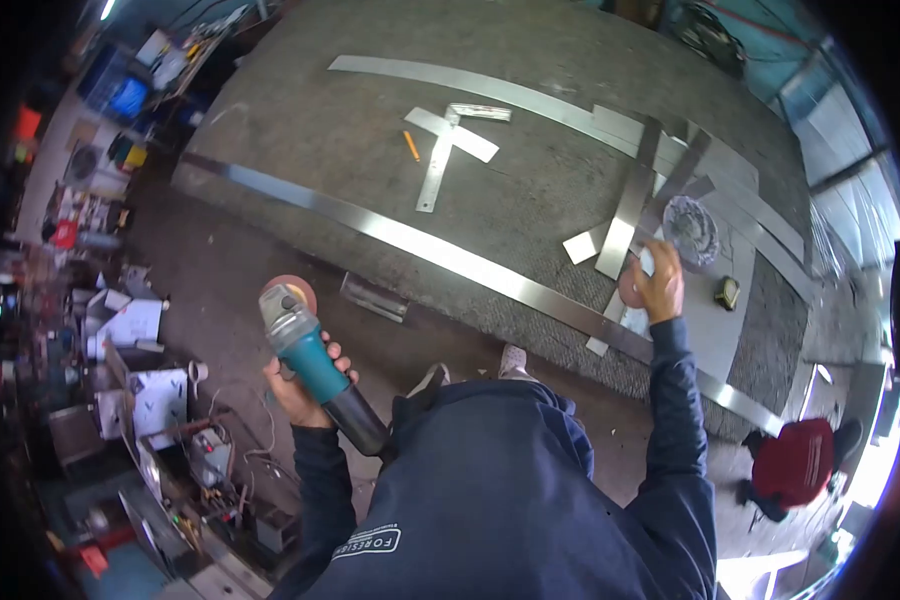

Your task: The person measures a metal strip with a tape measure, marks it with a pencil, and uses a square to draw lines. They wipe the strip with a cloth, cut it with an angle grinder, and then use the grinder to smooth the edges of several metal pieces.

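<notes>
My left hand [305, 385] is wrapped round the body of a teal and black angle grinder [320, 370], held off the near side of the table. A reddish-brown disc [303, 288] shows at the grinder's head. Over the table's right part, my right hand [660, 283] is closed at the edge of another reddish-brown disc [629, 288]; something white shows by its fingers. Beneath that hand runs a long shiny metal strip [420, 243] along the near edge. Crossed flat metal bars [625, 215] and a round clear plastic-looking bundle [690, 230] lie close to it.
On the dark table [300, 130] are a metal square [436, 170], an orange pencil [411, 146] and a tape measure [727, 292]. A red-topped stool [792, 462] stands at right. Tools and boxes clutter the left, with a cable [262, 450] on the floor.
</notes>
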`<state>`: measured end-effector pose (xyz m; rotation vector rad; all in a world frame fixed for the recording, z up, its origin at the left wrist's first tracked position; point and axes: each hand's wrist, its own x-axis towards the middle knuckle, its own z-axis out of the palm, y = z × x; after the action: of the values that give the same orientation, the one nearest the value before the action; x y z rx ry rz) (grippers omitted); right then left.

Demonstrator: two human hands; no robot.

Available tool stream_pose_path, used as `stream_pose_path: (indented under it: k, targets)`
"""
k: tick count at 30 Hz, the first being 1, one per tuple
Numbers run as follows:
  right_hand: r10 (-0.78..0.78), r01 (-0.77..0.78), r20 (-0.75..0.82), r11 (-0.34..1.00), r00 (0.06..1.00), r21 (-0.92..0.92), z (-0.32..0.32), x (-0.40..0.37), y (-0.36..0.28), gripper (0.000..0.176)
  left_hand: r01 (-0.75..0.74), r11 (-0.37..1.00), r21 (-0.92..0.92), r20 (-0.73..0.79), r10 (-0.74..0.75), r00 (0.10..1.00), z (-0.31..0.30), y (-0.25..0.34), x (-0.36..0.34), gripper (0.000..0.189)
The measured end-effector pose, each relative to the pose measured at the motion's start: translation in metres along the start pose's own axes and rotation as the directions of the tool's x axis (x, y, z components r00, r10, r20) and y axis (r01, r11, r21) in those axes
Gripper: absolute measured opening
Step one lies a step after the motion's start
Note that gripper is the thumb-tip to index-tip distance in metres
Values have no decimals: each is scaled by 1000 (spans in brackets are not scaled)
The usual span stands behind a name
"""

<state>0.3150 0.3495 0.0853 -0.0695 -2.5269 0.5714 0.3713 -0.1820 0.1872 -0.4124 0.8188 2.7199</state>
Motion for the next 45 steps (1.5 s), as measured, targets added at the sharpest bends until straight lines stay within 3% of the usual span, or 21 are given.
stream_pose_path:
  k: [2,4,9,13,17,20,22,23,25,27,28,30,32,33,34,36,38,42,43,44,45]
  targets:
    - [36,-47,115,995,993,91,19,-15,-18,27,-4,1000,18,-59,5,998,14,-8,-10,70]
    - [-11,-11,181,993,983,118,42,-36,-17,30,-46,983,175,-126,69,990,26,-22,-18,67]
    - [-21,-19,354,994,935,107,53,-77,-38,48,14,992,127,-192,10,981,30,-39,-30,70]
    - [4,-38,412,997,911,73,56,-89,-39,62,31,989,147,-287,13,958,28,-42,-45,73]
    - [-16,-49,493,992,870,120,53,-83,-36,65,32,985,170,-342,28,939,21,-48,-64,76]
    - [-74,17,494,993,866,119,52,-88,-38,65,51,979,196,-419,36,907,5,-54,-91,79]
    - [-40,-26,525,993,850,117,50,-92,-39,64,57,984,168,-474,30,880,-18,-56,-112,79]
    - [-42,-32,528,991,848,130,52,-96,-40,63,28,974,226,-477,85,875,-33,-59,-127,78]
    - [-55,3,490,994,870,106,53,-102,-50,59,-48,989,142,-520,116,846,-50,-61,-155,71]
    - [-175,126,412,981,894,145,64,-115,-58,53,-136,972,192,-513,218,830,-47,-61,-180,68]
    - [-242,167,399,962,884,214,66,-120,-70,47,-187,975,121,-470,222,854,-69,-64,-201,66]
    - [-271,139,381,931,884,338,70,-138,-118,36,-265,962,62,-495,261,829,-82,-67,-247,62]
    - [-448,228,384,837,807,497,92,-163,-153,30,-328,944,26,-517,293,804,-108,-75,-297,56]
    - [-485,171,460,803,744,571,105,-173,-166,28,-326,945,24,-515,291,807,-119,-81,-319,56]
    - [-575,222,438,746,691,628,108,-191,-194,28,-364,922,132,-461,382,801,-133,-85,-354,54]
    - [-675,186,512,683,532,707,109,-229,-254,26,-457,838,299,-480,546,687,-144,-94,-418,55]
    - [-796,165,462,554,390,816,120,-268,-307,24,-525,770,363,-565,630,533,-168,-110,-475,57]
    - [-887,232,457,460,69,857,138,-309,-389,17,-545,671,503,-697,688,204,-182,-129,-554,65]
    - [-899,248,436,433,47,867,141,-313,-402,17,-513,679,524,-734,666,132,-193,-135,-573,67]
    - [-863,190,504,501,36,844,152,-318,-407,16,-486,665,566,-725,683,91,-203,-139,-592,68]
    - [-822,129,569,567,22,814,163,-326,-413,16,-399,659,637,-731,682,-39,-212,-142,-608,66]
